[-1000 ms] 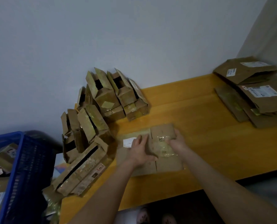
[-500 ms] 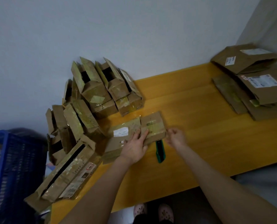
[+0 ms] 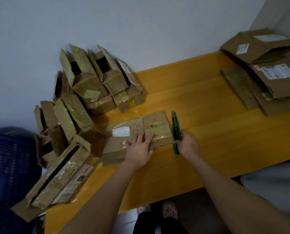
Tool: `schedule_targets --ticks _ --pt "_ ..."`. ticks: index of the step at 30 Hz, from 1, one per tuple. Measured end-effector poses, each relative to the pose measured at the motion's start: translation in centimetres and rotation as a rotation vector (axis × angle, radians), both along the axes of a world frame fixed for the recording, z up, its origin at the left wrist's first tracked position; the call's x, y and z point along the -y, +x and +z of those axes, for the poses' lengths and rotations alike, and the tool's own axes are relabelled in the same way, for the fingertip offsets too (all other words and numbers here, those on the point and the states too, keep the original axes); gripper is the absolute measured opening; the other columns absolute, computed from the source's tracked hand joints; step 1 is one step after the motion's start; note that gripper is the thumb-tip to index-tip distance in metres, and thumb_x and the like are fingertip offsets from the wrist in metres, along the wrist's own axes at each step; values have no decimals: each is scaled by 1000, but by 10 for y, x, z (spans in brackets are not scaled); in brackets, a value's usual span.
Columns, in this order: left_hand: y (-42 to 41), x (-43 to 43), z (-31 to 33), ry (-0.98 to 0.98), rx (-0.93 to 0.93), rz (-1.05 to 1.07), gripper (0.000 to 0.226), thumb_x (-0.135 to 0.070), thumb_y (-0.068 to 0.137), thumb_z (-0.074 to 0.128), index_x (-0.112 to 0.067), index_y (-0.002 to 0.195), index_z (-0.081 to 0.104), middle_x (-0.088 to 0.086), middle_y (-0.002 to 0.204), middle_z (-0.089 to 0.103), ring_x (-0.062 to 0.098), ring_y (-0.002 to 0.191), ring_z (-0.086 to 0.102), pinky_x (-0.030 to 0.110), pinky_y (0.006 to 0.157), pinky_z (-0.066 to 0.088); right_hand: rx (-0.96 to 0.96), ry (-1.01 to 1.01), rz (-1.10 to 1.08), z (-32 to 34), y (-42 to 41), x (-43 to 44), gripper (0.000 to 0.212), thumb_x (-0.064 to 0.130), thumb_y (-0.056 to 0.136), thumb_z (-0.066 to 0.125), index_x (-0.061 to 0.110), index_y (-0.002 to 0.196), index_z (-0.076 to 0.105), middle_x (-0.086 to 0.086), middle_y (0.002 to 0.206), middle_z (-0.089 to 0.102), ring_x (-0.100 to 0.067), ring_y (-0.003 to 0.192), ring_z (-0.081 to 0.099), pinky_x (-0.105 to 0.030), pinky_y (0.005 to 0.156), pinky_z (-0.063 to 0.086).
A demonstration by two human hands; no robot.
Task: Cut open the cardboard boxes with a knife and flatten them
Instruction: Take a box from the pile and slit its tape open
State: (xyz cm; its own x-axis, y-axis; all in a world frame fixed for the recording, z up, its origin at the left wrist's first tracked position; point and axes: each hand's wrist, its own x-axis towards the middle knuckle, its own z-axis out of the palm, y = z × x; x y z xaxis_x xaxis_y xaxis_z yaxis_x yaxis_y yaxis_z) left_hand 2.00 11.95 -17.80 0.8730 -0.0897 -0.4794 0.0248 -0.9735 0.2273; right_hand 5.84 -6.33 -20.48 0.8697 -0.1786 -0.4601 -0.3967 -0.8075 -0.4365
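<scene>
From the head camera, a taped cardboard box [image 3: 155, 126] lies flat on the yellow wooden table [image 3: 208, 132], near its front edge, with a white label on its top. The left hand [image 3: 139, 149] presses down on it, fingers straight and spread. Just beside the box's right end, the right hand [image 3: 187, 143] is curled round the handle of a green utility knife [image 3: 176, 130], whose blade end points away toward the wall. A heap of opened boxes [image 3: 90, 85] crowds the table's left end, touching the wall. A long slit box [image 3: 56, 178] overhangs the near-left corner beside a blue plastic crate [image 3: 9, 166]. Well apart at the far right sits a stack of flattened boxes [image 3: 267, 73].
</scene>
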Motion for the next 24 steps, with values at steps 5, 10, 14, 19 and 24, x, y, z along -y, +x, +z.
schedule_targets --ticks 5,10,14,19,24 --pt "-22 19 -11 37 -93 6 86 -62 89 49 -34 155 2 5 163 -8 30 149 -4 60 117 10 105 -30 -38 8 10 8 34 21 102 38 17 132 53 -13 126 53 -32 105 56 -40 84 50" --pt "-24 4 -15 62 122 50 68 -63 97 25 -30 155 10 5 163 3 24 149 3 46 118 10 368 -88 338 14 -2 -37 39 29 100 43 16 137 50 -11 131 47 -28 121 42 -38 98 41" --pt "-11 -31 -29 88 154 103 61 -53 102 18 -33 154 -6 4 163 -14 24 149 -16 52 120 -6 362 -134 608 4 -2 -67 53 35 100 41 21 150 31 -10 157 24 -31 147 13 -47 116 22" --pt "-2 -49 -60 125 146 167 66 -67 89 -6 -41 149 -15 -1 160 -24 21 147 -22 63 114 -9 241 -269 810 -20 15 -89 59 52 101 21 32 154 5 -4 162 -13 -31 146 -19 -51 119 -7" --pt "-4 -53 -79 166 207 159 69 -70 82 -13 -42 145 -19 -1 158 -27 22 146 -23 64 111 -11 245 -333 797 -49 13 -92 69 62 85 -8 36 148 -6 -4 160 -16 -32 146 -17 -56 115 -10"
